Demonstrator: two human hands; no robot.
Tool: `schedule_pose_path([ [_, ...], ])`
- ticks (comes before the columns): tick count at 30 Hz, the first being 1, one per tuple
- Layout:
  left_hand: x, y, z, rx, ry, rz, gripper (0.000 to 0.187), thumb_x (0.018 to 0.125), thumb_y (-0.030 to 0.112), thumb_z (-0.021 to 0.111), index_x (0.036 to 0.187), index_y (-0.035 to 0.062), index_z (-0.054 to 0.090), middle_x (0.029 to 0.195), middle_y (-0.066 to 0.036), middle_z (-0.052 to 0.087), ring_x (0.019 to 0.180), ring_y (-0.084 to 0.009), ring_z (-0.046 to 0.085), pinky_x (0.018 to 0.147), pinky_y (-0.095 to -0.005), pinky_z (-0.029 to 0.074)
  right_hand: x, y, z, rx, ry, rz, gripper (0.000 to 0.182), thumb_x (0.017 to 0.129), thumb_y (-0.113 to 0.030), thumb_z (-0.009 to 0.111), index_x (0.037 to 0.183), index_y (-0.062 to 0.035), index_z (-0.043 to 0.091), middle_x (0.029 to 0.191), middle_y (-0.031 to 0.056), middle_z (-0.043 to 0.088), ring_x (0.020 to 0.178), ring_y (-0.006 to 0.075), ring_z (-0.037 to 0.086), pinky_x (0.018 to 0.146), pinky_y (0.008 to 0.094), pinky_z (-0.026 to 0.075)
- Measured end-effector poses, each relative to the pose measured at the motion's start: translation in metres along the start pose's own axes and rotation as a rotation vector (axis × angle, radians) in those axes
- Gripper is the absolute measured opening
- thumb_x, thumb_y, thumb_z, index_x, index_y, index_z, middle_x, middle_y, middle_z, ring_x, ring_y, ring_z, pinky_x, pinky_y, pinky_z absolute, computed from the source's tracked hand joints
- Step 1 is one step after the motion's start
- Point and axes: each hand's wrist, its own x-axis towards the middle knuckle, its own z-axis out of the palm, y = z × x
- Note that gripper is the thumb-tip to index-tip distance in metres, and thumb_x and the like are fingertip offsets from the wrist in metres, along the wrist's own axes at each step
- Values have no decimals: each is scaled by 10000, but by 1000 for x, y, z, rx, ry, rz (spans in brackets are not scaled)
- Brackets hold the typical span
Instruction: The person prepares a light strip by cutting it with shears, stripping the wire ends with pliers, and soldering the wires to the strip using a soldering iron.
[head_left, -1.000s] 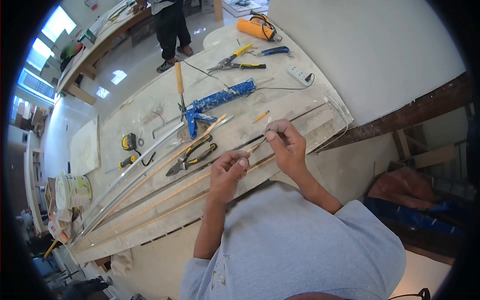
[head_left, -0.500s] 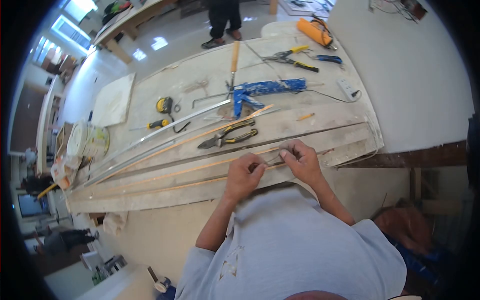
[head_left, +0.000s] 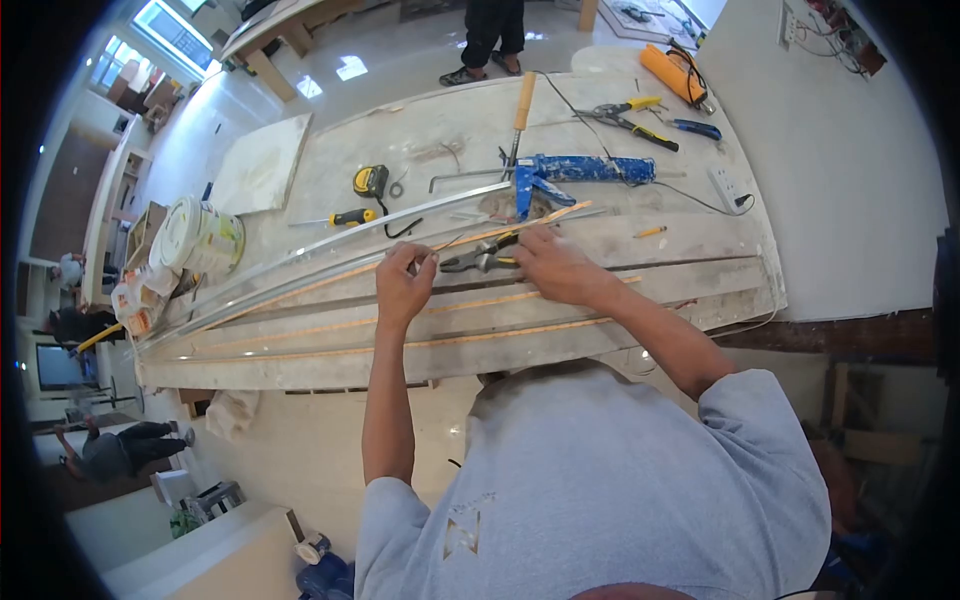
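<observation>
My left hand (head_left: 405,283) is closed in a pinch above the strips, and a thin, dark, wire-like piece (head_left: 449,243) sticks out from its fingertips. Over the pliers (head_left: 483,257) lies my right hand (head_left: 556,266), its fingers closed around the black and yellow handles. The pliers' jaws point left, towards my left hand. Beneath both hands run thin orange-edged strips (head_left: 470,337) and grey metal profiles (head_left: 300,272) along the board. Just behind the pliers is a blue caulking gun (head_left: 590,169).
A tape measure (head_left: 370,181), a screwdriver (head_left: 345,218), snips (head_left: 630,125), a utility knife (head_left: 695,129) and an orange tool (head_left: 675,75) lie around the worktable (head_left: 330,150). A white bucket (head_left: 205,238) stands left, a power strip (head_left: 728,188) right. A person's legs (head_left: 493,40) show behind the table.
My hands were close together near the front edge, fingering a thin piece. Both have moved forward and apart: the left goes left with the thin piece, the right has taken hold of the pliers.
</observation>
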Motion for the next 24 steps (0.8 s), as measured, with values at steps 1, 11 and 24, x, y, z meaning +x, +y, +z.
schedule_pose_path([
  [1, 1, -5, 2, 13, -36, -6, 48, 832, 72, 737, 860, 44, 709, 769, -74, 639, 658, -183, 585, 588, -313, 447, -4, 2, -8, 31, 15, -10, 279, 845, -207, 734, 1074, -84, 633, 1072, 121, 567, 1114, 330, 534, 947, 447, 461],
  [11, 10, 11, 47, 193, -135, 409, 90, 803, 76, 755, 864, 98, 693, 928, -57, 674, 897, -287, 637, 787, -412, 459, -131, -8, -143, 365, 287, 380, 339, 884, -224, 744, 1082, 6, 592, 1049, 119, 570, 972, 299, 573, 888, 412, 505],
  [24, -30, 67, 15, -113, 140, -10, 46, 856, 27, 721, 875, 41, 682, 851, -97, 712, 730, -212, 646, 683, -313, 511, -198, -55, -72, 2490, 968, 86, 373, 1023, -391, 608, 1125, -33, 601, 1336, 183, 566, 1202, 307, 597, 926, 544, 545],
])
